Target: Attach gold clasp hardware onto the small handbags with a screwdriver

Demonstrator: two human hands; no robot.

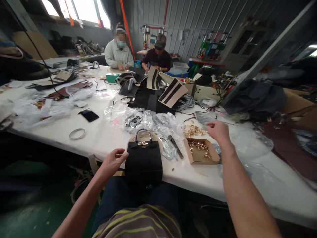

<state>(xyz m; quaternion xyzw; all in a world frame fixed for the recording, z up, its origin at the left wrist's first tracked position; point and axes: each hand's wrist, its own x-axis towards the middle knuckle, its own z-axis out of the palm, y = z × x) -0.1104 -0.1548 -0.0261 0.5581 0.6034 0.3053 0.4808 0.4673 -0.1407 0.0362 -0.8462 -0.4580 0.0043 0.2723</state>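
A small black handbag with a twisted top handle and gold-coloured clasp stands upright at the table's front edge, against my lap. My left hand is at its upper left edge, fingers loosely curled and apart, fingertips at the side without wrapping round it. Over to the right, my right hand reaches beside a loose pile of gold-coloured metal fittings. Its thumb and fingertips are pinched together; whatever they hold is too small to make out. Just below lies an open cardboard box with more gold-coloured fittings in it.
Clear plastic bags and a dark flat metal tool lie beyond the handbag. Leftward are a phone and a roll of tape. Black and beige bag panels are heaped mid-table. Two people work across the table.
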